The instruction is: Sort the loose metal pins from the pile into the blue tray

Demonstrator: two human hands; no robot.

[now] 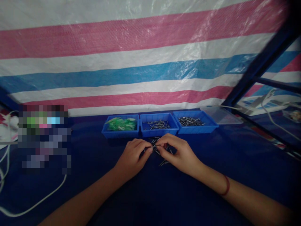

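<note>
My left hand [134, 155] and my right hand [177, 152] meet over the dark blue table [150, 194], fingertips pinched together on a small metal pin [154, 146]. A little heap of loose metal pins [163, 157] lies under and between my hands. Just beyond them stand three blue trays in a row: the left tray [113, 133] holds green plastic parts, the middle tray [147, 131] and the right tray [209, 127] hold metal pins. A red band circles my right wrist.
A striped pink, white and blue tarp hangs right behind the trays. White cables [35, 204] trail across the table's left side. A clear plastic box [222, 114] sits right of the trays, and a dark metal frame [256, 69] slants down at the right.
</note>
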